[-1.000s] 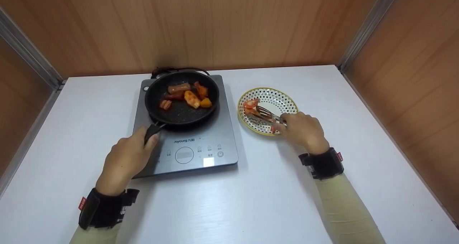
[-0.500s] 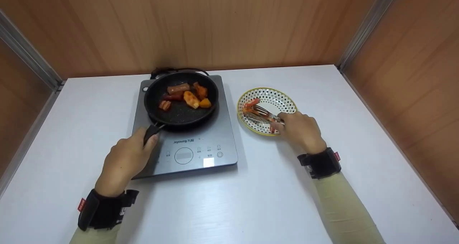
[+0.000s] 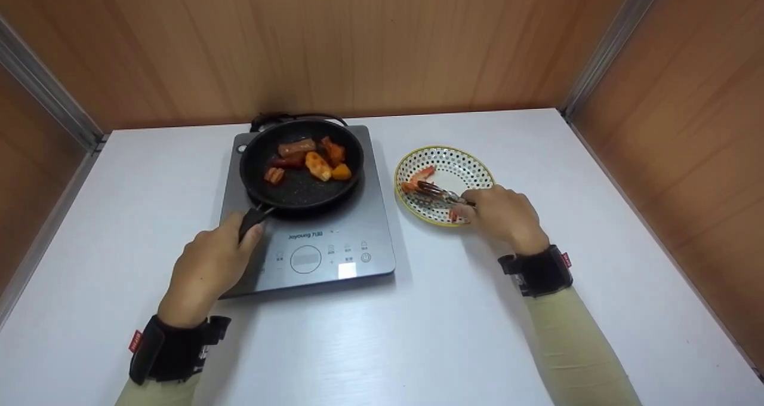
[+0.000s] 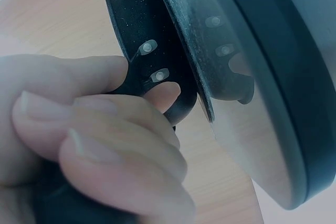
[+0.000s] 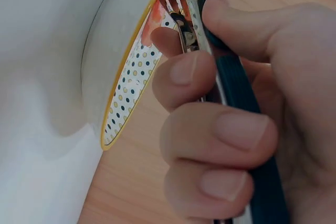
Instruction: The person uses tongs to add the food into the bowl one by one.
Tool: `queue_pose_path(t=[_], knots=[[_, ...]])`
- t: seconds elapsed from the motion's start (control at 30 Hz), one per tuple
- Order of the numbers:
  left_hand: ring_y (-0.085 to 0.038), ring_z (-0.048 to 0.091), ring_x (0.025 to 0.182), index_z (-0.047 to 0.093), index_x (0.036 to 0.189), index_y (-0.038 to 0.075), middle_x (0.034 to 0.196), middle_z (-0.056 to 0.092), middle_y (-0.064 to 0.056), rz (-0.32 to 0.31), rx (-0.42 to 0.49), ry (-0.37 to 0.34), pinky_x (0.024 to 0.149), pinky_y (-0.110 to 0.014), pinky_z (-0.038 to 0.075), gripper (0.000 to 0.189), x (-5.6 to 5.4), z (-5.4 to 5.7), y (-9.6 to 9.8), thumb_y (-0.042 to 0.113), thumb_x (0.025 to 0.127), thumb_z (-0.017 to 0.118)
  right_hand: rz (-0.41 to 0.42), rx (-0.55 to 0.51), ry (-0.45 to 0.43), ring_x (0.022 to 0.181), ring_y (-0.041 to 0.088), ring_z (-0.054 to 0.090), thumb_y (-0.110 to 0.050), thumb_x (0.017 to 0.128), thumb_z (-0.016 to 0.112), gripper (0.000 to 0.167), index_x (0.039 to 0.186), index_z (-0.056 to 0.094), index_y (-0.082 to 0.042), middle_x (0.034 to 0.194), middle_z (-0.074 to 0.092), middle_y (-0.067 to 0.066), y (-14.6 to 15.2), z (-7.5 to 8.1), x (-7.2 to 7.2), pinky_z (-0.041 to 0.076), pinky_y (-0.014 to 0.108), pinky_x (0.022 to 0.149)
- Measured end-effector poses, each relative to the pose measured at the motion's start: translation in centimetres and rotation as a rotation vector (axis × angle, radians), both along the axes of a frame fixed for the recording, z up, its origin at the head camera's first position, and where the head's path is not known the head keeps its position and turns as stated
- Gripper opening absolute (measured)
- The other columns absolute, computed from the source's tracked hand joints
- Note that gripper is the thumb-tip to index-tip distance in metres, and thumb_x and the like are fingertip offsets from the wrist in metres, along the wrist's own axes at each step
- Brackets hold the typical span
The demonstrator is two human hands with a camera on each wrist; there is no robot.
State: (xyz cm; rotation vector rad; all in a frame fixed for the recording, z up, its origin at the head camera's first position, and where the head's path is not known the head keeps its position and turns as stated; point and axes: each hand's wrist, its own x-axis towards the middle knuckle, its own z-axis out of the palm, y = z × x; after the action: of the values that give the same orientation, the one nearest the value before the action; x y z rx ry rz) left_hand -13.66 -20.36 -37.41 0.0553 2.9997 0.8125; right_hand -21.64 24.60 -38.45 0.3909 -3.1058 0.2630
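Observation:
My left hand point(image 3: 212, 263) grips the black handle point(image 3: 252, 220) of a frying pan point(image 3: 295, 192), and its curled fingers show close up in the left wrist view. Sausage point(image 3: 297, 147) and several red and orange-yellow food pieces lie in the pan. On the right, my right hand point(image 3: 504, 218) holds metal tongs point(image 3: 439, 194) with a slotted end; dark grips point(image 5: 241, 87) run through the palm in the right wrist view. The tongs' tips are over the left side of a dotted plate point(image 3: 471, 168), at a shrimp point(image 3: 425, 173). A small red piece point(image 3: 453, 216) lies near the plate's front rim.
Beneath the pan is a grey induction cooker point(image 3: 352, 227) with touch controls on its front. A black cord point(image 3: 319, 116) runs behind it. Wooden panels point(image 3: 382, 42) enclose the white table point(image 3: 358, 340) at the back and both sides.
The tongs have turned and shifted slightly at the left of the plate, and the shrimp under their tips has moved a little. The left hand and pan stay practically still.

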Motion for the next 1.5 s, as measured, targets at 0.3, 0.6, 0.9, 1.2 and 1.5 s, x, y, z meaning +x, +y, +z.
queue_pose_path(t=[0.3, 0.6, 0.9, 1.2, 1.5], knots=[[-0.025, 0.050, 0.064, 0.048, 0.103, 0.009, 0.073, 0.049, -0.006, 0.000, 0.000, -0.004, 0.053, -0.035, 0.033, 0.030, 0.1, 0.0, 0.0, 0.036, 0.114, 0.050, 0.006, 0.020, 0.039, 0.098, 0.041, 0.072, -0.049, 0.104, 0.066, 0.035, 0.113, 0.078, -0.017, 0.106, 0.076, 0.015, -0.1, -0.1, -0.1, 0.053, 0.060, 0.078], [-0.023, 0.048, 0.061, 0.047, 0.100, 0.009, 0.071, 0.046, -0.003, -0.005, 0.000, 0.005, 0.052, -0.034, 0.032, 0.031, 0.0, -0.2, -0.1, 0.037, 0.114, 0.049, 0.018, 0.033, 0.106, 0.094, 0.042, 0.072, -0.046, 0.103, 0.069, 0.033, 0.114, 0.079, -0.017, 0.103, 0.077, 0.016, 0.1, -0.3, -0.2, 0.054, 0.059, 0.075], [-0.023, 0.047, 0.061, 0.047, 0.101, 0.010, 0.071, 0.044, -0.003, -0.003, 0.007, 0.010, 0.053, -0.034, 0.031, 0.030, 0.0, -0.2, 0.0, 0.037, 0.114, 0.050, 0.037, 0.041, 0.116, 0.096, 0.040, 0.073, -0.040, 0.104, 0.069, 0.031, 0.122, 0.078, -0.017, 0.104, 0.077, 0.015, 0.5, 0.0, -0.3, 0.054, 0.057, 0.076], [-0.023, 0.048, 0.062, 0.048, 0.101, 0.010, 0.072, 0.044, -0.003, -0.003, 0.001, -0.002, 0.053, -0.035, 0.031, 0.031, -0.1, -0.1, -0.1, 0.038, 0.114, 0.049, 0.035, 0.016, 0.192, 0.092, 0.039, 0.073, -0.042, 0.106, 0.065, 0.035, 0.128, 0.075, -0.016, 0.103, 0.077, 0.015, 0.2, 0.9, 0.2, 0.054, 0.056, 0.071], [-0.025, 0.050, 0.066, 0.048, 0.105, 0.010, 0.073, 0.045, -0.005, -0.002, -0.006, -0.011, 0.055, -0.036, 0.032, 0.031, -0.1, -0.1, -0.1, 0.039, 0.114, 0.049, 0.061, -0.020, 0.314, 0.069, 0.029, 0.065, -0.039, 0.105, 0.069, 0.032, 0.125, 0.076, -0.015, 0.085, 0.074, 0.009, -1.5, 1.7, 1.1, 0.049, 0.047, 0.058]])
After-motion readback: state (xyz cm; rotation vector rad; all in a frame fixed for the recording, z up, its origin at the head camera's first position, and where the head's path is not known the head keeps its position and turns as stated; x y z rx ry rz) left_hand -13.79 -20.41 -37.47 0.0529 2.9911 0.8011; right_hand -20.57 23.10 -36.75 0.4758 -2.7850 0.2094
